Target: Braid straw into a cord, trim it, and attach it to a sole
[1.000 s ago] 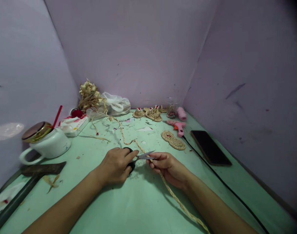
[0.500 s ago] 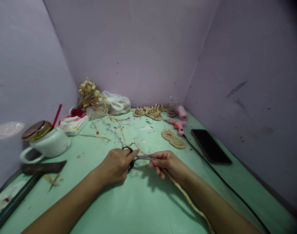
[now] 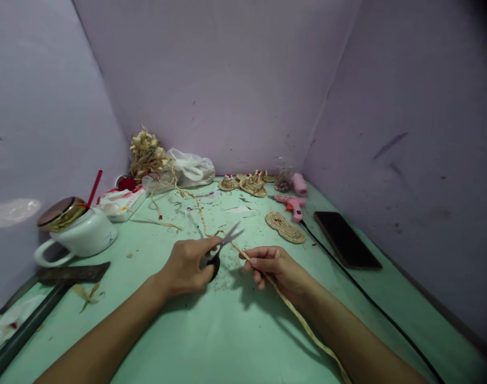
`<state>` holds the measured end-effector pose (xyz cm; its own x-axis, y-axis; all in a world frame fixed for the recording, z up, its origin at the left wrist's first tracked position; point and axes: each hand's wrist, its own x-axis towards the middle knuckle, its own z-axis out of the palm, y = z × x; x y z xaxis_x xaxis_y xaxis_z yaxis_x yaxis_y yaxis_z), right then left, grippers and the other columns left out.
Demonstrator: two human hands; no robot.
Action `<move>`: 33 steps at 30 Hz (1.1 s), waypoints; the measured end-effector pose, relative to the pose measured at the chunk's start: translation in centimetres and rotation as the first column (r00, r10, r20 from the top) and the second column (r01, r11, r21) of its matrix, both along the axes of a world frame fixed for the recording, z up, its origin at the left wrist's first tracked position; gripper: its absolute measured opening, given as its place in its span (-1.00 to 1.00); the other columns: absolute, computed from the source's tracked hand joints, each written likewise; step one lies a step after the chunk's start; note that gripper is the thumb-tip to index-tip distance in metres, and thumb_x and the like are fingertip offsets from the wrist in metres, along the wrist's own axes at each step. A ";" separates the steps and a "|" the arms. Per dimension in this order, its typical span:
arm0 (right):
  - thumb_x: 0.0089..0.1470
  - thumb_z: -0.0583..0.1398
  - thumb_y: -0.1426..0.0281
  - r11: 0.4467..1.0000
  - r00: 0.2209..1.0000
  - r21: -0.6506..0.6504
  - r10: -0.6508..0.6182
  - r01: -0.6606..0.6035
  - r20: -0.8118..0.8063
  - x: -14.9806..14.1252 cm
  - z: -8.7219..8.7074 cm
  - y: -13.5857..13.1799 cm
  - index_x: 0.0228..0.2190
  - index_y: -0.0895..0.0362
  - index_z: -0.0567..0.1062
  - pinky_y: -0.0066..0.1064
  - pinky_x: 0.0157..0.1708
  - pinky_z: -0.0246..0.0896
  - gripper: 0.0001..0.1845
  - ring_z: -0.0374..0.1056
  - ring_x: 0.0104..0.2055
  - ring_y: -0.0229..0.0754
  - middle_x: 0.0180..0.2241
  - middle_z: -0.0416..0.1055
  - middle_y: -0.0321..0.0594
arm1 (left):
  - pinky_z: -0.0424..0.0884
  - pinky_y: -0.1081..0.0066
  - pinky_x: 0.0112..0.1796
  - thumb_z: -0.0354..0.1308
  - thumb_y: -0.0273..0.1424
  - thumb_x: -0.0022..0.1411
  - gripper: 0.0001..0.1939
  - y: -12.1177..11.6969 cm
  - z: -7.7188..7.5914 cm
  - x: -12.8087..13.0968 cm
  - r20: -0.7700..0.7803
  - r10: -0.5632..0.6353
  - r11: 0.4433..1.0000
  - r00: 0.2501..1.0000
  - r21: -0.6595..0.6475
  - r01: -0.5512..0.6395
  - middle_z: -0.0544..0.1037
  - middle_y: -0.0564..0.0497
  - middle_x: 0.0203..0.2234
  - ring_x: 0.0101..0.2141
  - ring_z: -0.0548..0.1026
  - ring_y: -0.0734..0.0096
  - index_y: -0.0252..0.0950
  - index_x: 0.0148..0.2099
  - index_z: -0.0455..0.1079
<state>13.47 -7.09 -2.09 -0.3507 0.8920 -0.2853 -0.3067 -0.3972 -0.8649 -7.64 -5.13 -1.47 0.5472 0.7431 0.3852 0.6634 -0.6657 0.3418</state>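
Note:
My left hand (image 3: 189, 266) is closed on the handles of black-handled scissors (image 3: 228, 237). Their blades stand slightly apart, tilted up and away, just above a braided straw cord (image 3: 307, 326). My right hand (image 3: 273, 266) pinches this cord between thumb and fingertips, to the right of the scissors. From the pinch the cord runs down along my right forearm to the bottom edge. Beyond the scissors it winds back across the green table toward the dried husks (image 3: 146, 152).
Right: a coiled straw piece (image 3: 285, 228), pink glue gun (image 3: 293, 206) with black cable, phone (image 3: 346, 240), pink spool (image 3: 300, 184). Back: small straw hats (image 3: 252, 185), plastic bag (image 3: 192, 168). Left: white mug (image 3: 86, 234) under a gold-rimmed lid, hammer (image 3: 73, 273), tissue-like packet (image 3: 121, 202).
The scissors have swung up and left, away from my right fingers, and their blades have spread. My right hand keeps its pinch on the cord, nearly unmoved.

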 end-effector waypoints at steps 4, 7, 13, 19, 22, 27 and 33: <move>-0.15 0.20 0.47 0.998 0.998 -0.056 -0.035 0.031 -0.058 0.1 0.2 0.0 -0.47 0.27 0.50 -0.64 -0.78 -0.04 -0.88 0.08 -0.71 -0.49 -0.58 0.37 -0.25 | 0.22 0.54 -0.44 -0.01 -0.48 -0.05 -0.64 0.0 0.2 0.4 0.111 0.167 0.982 0.980 -0.112 -0.155 0.44 0.08 -0.51 -0.52 0.31 0.52 -0.28 -0.13 0.33; -0.08 0.14 0.47 0.983 0.987 -0.183 -0.003 -0.028 -0.163 0.4 0.2 0.2 -0.45 0.31 0.50 -0.68 -0.79 -0.13 -0.83 0.03 -0.71 -0.51 -0.62 0.28 -0.29 | 0.22 0.54 -0.43 -0.02 -0.45 -0.01 -0.70 -0.2 0.2 0.8 0.094 0.187 0.975 0.978 -0.135 -0.174 0.41 0.09 -0.53 -0.52 0.31 0.52 -0.26 -0.17 0.33; -0.15 0.19 0.53 0.957 0.978 -0.271 0.043 -0.099 -0.205 0.5 0.2 0.1 -0.38 0.31 0.48 -0.68 -0.72 0.02 -0.81 0.08 -0.69 -0.51 -0.62 0.26 -0.34 | 0.27 0.49 -0.33 -0.02 -0.44 0.00 -0.63 -0.4 -0.1 0.6 0.054 0.115 0.993 0.992 -0.039 -0.113 0.48 0.03 -0.38 -0.38 0.41 0.43 -0.26 -0.08 0.29; -0.27 0.26 0.52 0.989 0.993 -0.082 -0.120 0.122 0.022 0.0 0.3 0.0 -0.38 0.26 0.47 -0.67 -0.77 -0.05 -0.73 0.10 -0.71 -0.49 -0.64 0.32 -0.34 | 0.25 0.31 -0.35 0.00 -0.42 -0.07 -0.49 0.1 -0.2 -0.2 -0.277 0.062 0.981 0.959 0.192 -0.008 0.46 -0.04 -0.38 -0.38 0.39 0.27 -0.29 0.02 0.24; -0.33 0.29 0.49 0.983 0.979 -0.016 -0.181 0.183 0.089 -0.3 0.2 0.0 -0.40 0.28 0.46 -0.63 -0.77 -0.03 -0.70 0.10 -0.72 -0.47 -0.66 0.31 -0.36 | 0.24 0.28 -0.35 -0.01 -0.41 -0.04 -0.48 0.2 -0.2 -0.4 -0.362 0.099 0.971 0.927 0.238 -0.011 0.44 -0.07 -0.36 -0.37 0.38 0.24 -0.30 0.04 0.22; -0.33 0.27 0.43 0.954 0.932 0.132 -0.292 0.269 0.215 -0.7 -0.1 -0.1 -0.40 0.29 0.45 -0.57 -0.77 -0.03 -0.68 0.07 -0.74 -0.43 -0.75 0.23 -0.43 | 0.24 0.28 -0.37 -0.01 -0.42 -0.03 -0.46 0.4 -0.4 -0.3 -0.394 0.142 0.964 0.908 0.263 -0.037 0.43 -0.04 -0.38 -0.40 0.38 0.26 -0.31 0.07 0.19; -0.28 0.23 0.39 0.946 0.909 0.216 -0.298 0.242 0.290 -0.9 -0.5 -0.2 -0.39 0.30 0.44 -0.54 -0.75 -0.03 -0.68 0.03 -0.76 -0.44 -0.77 0.18 -0.46 | 0.24 0.30 -0.42 -0.04 -0.45 0.01 -0.48 0.4 -0.9 -0.3 -0.427 0.124 0.964 0.896 0.266 -0.007 0.44 -0.01 -0.41 -0.45 0.38 0.28 -0.29 0.08 0.17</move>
